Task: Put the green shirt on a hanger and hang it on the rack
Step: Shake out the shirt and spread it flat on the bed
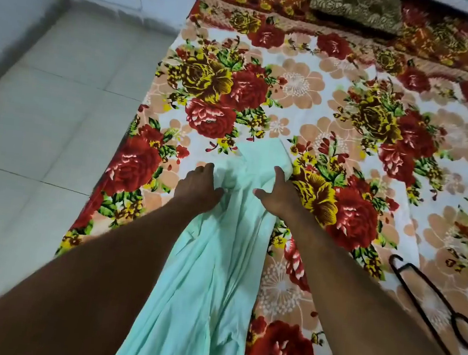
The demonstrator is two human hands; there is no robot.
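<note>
The pale green shirt lies bunched in a long strip on the flowered bed cover, running from the bottom of the view up to the bed's middle. My left hand grips the cloth at its upper left edge. My right hand grips the cloth at its upper right edge, thumb spread over the fabric. A dark wire hanger lies flat on the bed at the lower right, apart from both hands; its hook points up-left. No rack is in view.
The bed cover has big red and yellow roses. A brown patterned pillow rests at the head of the bed. Pale floor tiles run along the bed's left side, with a white wall beyond.
</note>
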